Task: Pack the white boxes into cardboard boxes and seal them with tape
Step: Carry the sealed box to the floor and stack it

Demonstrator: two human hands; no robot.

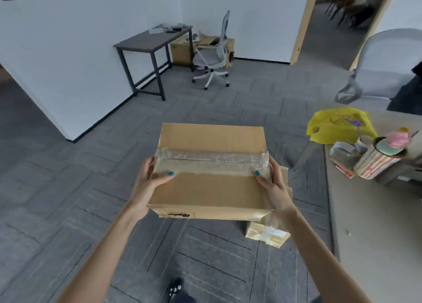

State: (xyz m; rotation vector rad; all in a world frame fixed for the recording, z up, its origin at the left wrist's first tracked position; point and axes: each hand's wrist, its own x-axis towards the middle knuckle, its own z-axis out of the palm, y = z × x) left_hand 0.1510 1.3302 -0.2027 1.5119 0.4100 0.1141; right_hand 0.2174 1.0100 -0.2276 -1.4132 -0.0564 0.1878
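Note:
A closed cardboard box (212,188) hangs in the air in front of me, its top seam covered by a strip of clear tape (210,159). My left hand (148,184) grips its left side, thumb curled onto the top. My right hand (274,188) grips the right side the same way. Below and right of it, other taped cardboard boxes (267,232) lie on the floor, mostly hidden by the held box. No white boxes are in view.
A grey table (376,223) runs along the right, holding a yellow bag (338,127), a tape roll (342,152) and a striped cup (376,163). An office chair (388,67) stands behind it. A dark desk (150,45), another chair (212,58) and cardboard boxes (182,51) stand by the far wall.

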